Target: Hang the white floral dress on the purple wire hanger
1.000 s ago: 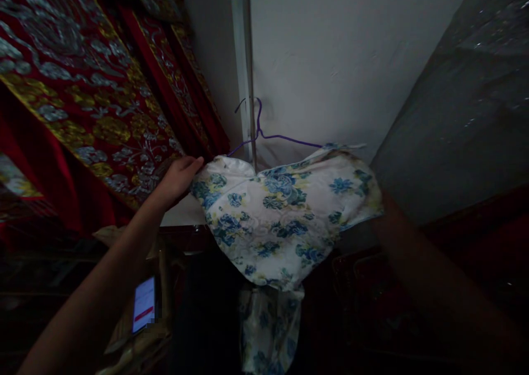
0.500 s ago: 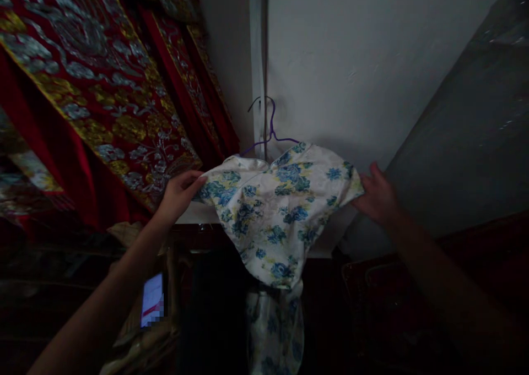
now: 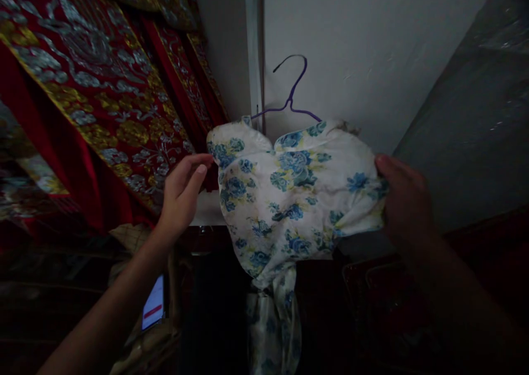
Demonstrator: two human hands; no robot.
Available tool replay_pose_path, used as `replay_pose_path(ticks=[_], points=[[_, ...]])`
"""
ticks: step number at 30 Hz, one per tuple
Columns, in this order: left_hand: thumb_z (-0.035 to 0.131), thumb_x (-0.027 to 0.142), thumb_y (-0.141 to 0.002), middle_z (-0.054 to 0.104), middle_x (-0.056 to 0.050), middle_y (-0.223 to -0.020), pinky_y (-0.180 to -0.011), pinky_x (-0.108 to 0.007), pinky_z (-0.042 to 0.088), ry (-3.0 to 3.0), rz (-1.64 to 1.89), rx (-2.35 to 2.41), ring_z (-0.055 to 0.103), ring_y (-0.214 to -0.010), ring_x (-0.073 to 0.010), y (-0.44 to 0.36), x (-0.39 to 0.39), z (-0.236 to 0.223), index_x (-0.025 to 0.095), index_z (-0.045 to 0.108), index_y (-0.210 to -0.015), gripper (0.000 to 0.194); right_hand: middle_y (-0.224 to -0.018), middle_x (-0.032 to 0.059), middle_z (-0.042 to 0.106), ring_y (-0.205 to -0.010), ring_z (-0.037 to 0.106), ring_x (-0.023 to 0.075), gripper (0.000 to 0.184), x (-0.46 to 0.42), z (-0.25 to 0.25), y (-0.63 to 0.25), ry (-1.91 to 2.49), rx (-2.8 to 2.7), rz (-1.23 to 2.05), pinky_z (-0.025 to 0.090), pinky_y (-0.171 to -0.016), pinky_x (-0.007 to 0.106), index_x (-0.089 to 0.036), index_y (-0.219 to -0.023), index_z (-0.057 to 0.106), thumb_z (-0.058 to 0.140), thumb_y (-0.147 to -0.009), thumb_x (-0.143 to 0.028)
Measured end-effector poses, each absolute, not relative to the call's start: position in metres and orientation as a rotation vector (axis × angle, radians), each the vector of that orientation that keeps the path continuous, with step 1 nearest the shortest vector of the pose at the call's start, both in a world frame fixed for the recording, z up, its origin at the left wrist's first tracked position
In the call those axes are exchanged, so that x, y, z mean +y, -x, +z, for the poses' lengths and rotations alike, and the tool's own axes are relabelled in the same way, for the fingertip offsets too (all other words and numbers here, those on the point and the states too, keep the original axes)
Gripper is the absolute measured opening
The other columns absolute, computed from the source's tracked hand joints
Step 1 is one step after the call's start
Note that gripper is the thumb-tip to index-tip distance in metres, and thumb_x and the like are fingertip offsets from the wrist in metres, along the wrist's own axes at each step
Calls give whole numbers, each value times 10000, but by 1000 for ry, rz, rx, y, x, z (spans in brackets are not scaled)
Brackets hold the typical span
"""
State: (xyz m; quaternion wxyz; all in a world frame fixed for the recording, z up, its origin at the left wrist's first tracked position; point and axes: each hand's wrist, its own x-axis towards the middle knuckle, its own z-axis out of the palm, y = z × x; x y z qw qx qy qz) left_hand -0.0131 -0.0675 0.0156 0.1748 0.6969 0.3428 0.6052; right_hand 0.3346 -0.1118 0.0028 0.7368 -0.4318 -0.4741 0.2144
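Note:
A white blouse (image 3: 285, 199) with blue flowers and yellow touches sits on a purple wire hanger (image 3: 291, 102), in front of the white wall. My right hand (image 3: 407, 196) grips the blouse's right sleeve, thumb on top and fingers partly hidden. At the left shoulder, my left hand (image 3: 184, 188) has its thumb and fingers apart, with a fingertip at or just beside the cloth's edge. Below the blouse hangs more fabric of the same floral pattern (image 3: 270, 336). The hanger's hook shows no support in it.
Red drapery embroidered in silver and gold (image 3: 136, 116) fills the left side. A lit phone (image 3: 152, 306) lies low on the left, beside my forearm. A pale vertical strip (image 3: 254, 44) runs down the wall. Greyish sheeting (image 3: 471, 121) covers the right side.
The hanger and blouse have moved up and right, nearer to me, and the hook has left the strip. My left hand has let go of the left sleeve; my right hand has moved right.

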Motion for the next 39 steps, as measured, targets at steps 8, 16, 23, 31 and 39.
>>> replay_pose_path(ticks=[8,16,23,31,39], points=[[760,254,-768,644,21,-786,-470,-193,450,-1158,1026,877,506,-454,-59,-20,-111,21,165,517,-1308,598,-865,13,694,-751,641,141,264,-172,-33,-255,524,-2445,814,460,-655,245,-203,-1014,684,702,-906,-444],[751,399,-835,637,13,-740,-487,-200,414,-1702,737,1136,589,-614,-141,21,-144,47,254,591,-1345,554,-1238,127,643,-1208,587,283,372,-89,-52,-295,951,-1928,471,484,-995,417,-204,-1166,689,695,-878,-440],[742,408,-841,718,-56,-917,-691,-309,547,-2001,1443,1267,681,-780,-196,36,-83,34,177,617,-1206,449,-740,17,702,-643,624,155,393,-88,-35,-295,955,-1513,1096,481,-603,256,-186,-814,732,724,-819,-579],[606,296,-939,643,-56,-1018,-928,-376,502,-2275,1949,1408,626,-983,-231,26,-86,-10,221,630,-1170,244,-623,-10,640,-670,673,178,287,-3,31,-301,826,-1000,781,521,-640,290,-206,-706,639,768,-720,-462],[527,266,-960,715,-43,-970,-772,-320,501,-2352,788,1270,690,-800,-219,-27,-73,-97,284,353,-1564,628,-686,3,683,-751,709,226,369,-49,-45,-325,870,-741,772,544,-632,326,-203,-843,671,796,-692,-516]])
